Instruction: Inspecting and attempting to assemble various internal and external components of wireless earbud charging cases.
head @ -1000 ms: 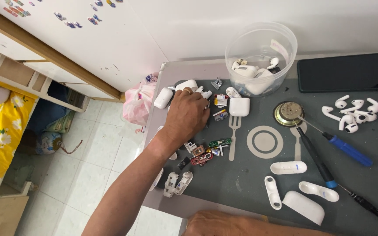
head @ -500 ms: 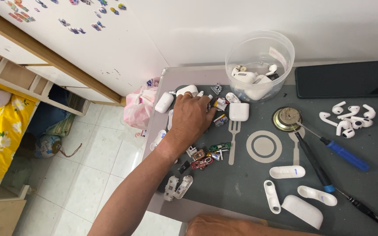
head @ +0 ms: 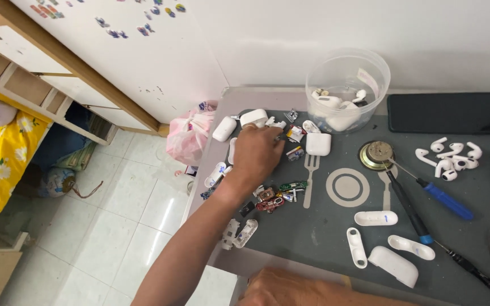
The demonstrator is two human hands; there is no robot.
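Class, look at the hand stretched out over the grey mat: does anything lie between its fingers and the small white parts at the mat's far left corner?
No. The left hand already rests on those white parts.

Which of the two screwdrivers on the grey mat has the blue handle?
The shorter screwdriver, lying nearer the loose white earbuds. Its handle is bright blue; the longer screwdriver beside it is black.

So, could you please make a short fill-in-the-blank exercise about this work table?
1. The left hand rests on a pile of small white ____ parts.
2. The clear plastic tub stands to the ____ of the black phone.
3. The screwdriver beside the loose earbuds has a ____ handle.
4. The right hand lies at the table's ____ edge.

Missing words: plastic; left; blue; near
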